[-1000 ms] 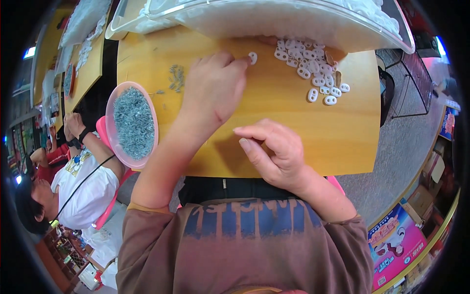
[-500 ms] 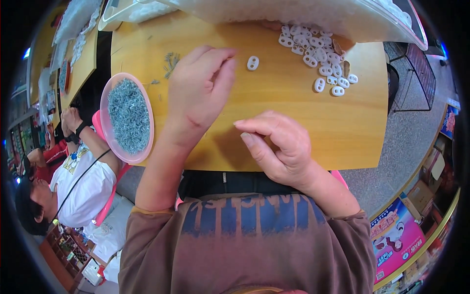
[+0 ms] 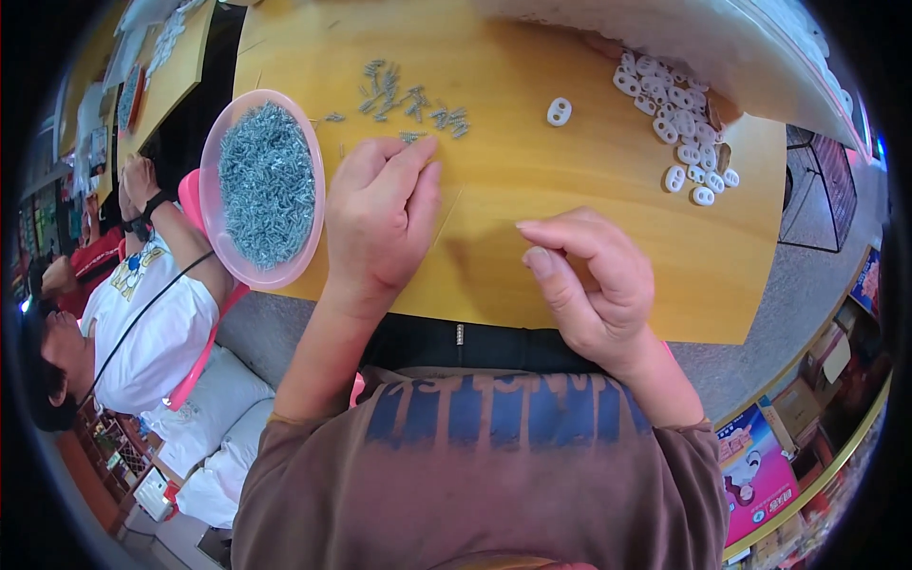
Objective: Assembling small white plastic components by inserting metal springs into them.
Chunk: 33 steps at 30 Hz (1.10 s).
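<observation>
My left hand (image 3: 385,218) is over the table with its fingers curled together, its fingertips by a small metal spring (image 3: 411,137). Whatever may be between those fingers is hidden. More loose springs (image 3: 383,90) are scattered just beyond it. To its left is a pink oval bowl (image 3: 319,195) heaped with small metal springs (image 3: 266,185). My right hand (image 3: 603,280) hovers near the table's front edge, thumb and index finger apart, with nothing visible between them. A single white oval plastic piece with two holes (image 3: 560,111) lies beyond my hands.
At the far right lies a pile of similar white pieces (image 3: 684,123). A large translucent container (image 3: 722,47) stands behind it along the far edge. Another person (image 3: 157,313) sits to the left. A black wire-framed item (image 3: 822,185) stands on the floor at right.
The view has shifted, so the table's contents appear farther right. My left hand has drawn back toward me, uncovering more loose springs. The right hand keeps much the same pose.
</observation>
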Motion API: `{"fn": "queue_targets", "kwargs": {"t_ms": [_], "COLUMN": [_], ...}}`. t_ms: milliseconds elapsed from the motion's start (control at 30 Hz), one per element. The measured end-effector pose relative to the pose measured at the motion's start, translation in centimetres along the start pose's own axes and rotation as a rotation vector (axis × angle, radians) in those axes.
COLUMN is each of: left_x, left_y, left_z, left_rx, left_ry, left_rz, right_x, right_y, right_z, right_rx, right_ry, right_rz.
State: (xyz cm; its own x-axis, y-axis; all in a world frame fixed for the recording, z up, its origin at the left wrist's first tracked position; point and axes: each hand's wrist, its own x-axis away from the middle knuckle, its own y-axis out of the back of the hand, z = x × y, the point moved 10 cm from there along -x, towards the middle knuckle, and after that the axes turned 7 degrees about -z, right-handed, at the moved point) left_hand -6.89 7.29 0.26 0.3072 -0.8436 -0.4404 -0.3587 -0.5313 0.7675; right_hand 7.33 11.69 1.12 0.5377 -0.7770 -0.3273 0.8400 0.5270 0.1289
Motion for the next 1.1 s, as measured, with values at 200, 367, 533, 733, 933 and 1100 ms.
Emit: {"fn": "queue_targets", "kwargs": {"t_ms": [200,367,533,733,933,1100], "left_x": [-1.9,-4.3,-5.7,-7.1,-6.7,-6.9], "left_y": [-0.4,-2.8,-6.5,-9.8,-11.6,-10.9], "left_z": [-2.2,-6.0,-11.2,-13.1,-13.2,-12.7], "left_rx": [0.073,0.228,0.343,0.274,0.124,0.204], "left_ry": [-0.024,-0.112,-0.307,-0.382,-0.413,-0.420], "left_rz": [-0.003,0.100,0.194,0.214,0.345,0.316], "right_x": [0.1,0.8,1.1,0.9,0.8,0.6], "right_y": [0.2,0.6,1.2,1.8,2.0,1.1], "right_z": [0.7,2.2,2.4,2.4,1.8,1.3], "right_rx": [-0.066,-0.152,-0.230,-0.235,-0.210,-0.204], "right_ry": [0.151,0.298,0.319,0.293,0.245,0.218], "right_rz": [-0.018,0.037,-0.004,-0.038,-0.047,-0.029]}}
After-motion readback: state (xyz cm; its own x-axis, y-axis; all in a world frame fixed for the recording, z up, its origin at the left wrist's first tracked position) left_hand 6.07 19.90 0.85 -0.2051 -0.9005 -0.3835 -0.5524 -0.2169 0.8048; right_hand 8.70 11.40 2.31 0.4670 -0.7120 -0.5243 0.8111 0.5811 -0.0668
